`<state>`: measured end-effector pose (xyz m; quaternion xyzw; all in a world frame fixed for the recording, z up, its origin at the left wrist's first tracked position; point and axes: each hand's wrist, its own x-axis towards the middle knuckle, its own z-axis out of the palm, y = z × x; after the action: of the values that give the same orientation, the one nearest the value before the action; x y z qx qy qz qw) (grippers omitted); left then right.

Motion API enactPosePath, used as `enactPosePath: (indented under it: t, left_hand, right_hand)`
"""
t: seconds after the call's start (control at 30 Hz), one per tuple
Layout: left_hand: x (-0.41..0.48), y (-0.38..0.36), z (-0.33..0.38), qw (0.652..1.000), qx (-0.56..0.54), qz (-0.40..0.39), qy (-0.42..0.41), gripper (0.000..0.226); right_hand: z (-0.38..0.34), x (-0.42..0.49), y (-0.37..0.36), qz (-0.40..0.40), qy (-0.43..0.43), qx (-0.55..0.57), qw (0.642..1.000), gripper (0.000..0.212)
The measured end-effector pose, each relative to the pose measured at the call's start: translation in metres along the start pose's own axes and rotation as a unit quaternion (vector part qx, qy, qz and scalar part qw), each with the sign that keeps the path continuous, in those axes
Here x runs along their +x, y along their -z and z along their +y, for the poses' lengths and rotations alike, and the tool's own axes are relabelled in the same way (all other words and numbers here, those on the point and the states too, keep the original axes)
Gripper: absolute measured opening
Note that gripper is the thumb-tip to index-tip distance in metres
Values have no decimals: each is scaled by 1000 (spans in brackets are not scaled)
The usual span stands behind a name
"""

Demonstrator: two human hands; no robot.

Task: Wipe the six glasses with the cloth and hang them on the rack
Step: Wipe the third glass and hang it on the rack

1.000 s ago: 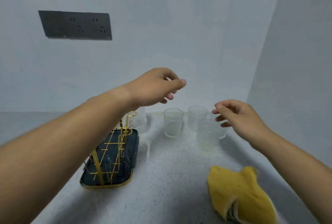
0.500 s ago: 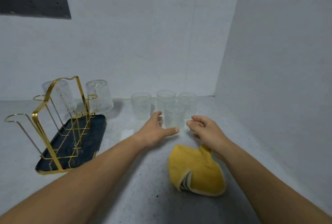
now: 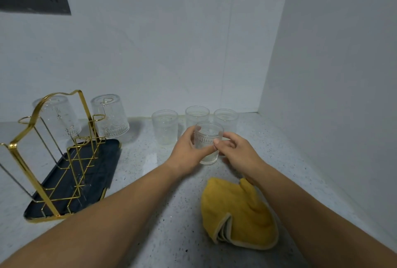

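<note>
On the left, your rack (image 3: pixel 71 173) has one hung glass (image 3: pixel 58 117) and a second hung glass (image 3: pixel 110 117) upside down at its far end. What's new: half a second back both hands hovered loose. Now your left hand (image 3: pixel 187 151) is wrapped around the near glass (image 3: pixel 207 141) and your right hand (image 3: pixel 238 153) pinches its other side, so I'd say number three is starting. It's clear and ribbed with a patterned band, upright just in front of the row of three glasses (image 3: pixel 197 115). Can't tell if it's lifted yet. The yellow cloth (image 3: pixel 238 212) lies near right, nobody holding it.
</note>
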<state>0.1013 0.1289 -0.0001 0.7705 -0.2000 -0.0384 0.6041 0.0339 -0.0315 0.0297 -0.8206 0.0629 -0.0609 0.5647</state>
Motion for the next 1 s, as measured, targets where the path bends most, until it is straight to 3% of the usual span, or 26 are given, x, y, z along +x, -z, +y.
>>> enactPosePath:
  t: [0.1, 0.23, 0.33, 0.4, 0.5, 0.67, 0.73, 0.8, 0.9, 0.93, 1.0]
  left_hand:
    - [-10, 2, 8, 999, -23, 28, -17, 94]
    - [-34, 10, 29, 996, -72, 39, -30, 67]
    - [-60, 24, 42, 992, -117, 33, -19, 55]
    - [-80, 34, 47, 984, -168, 50, -6, 54]
    - [-113, 47, 47, 973, -217, 74, 13, 56]
    - [-158, 55, 44, 968, -236, 72, 45, 49]
    - [-171, 55, 44, 966, -244, 68, 53, 51]
    - [-181, 52, 45, 961, -261, 63, 65, 53]
    - [-191, 50, 48, 953, -284, 68, 83, 54]
    - [-194, 49, 49, 951, -287, 69, 87, 54]
    - [-197, 49, 51, 949, -293, 73, 90, 53]
  right_hand:
    - [-9, -6, 3, 5, 22, -33, 999, 43]
    - [-32, -27, 6, -29, 70, -44, 996, 25]
    - [-45, -56, 6, -66, 72, -31, 995, 51]
    - [-43, -77, 6, -77, 74, -45, 993, 51]
    - [-26, -107, 5, -98, 49, -211, 971, 49]
    - [0, -141, -9, -167, 12, -433, 886, 109]
    - [8, -146, -16, -151, 14, -465, 872, 116]
    - [16, -146, -20, -110, 28, -465, 878, 99]
    - [26, -143, -21, -35, 61, -397, 915, 56]
    - [23, -144, -20, -9, 65, -339, 938, 43]
    - [7, -145, -20, 63, 39, -184, 980, 39]
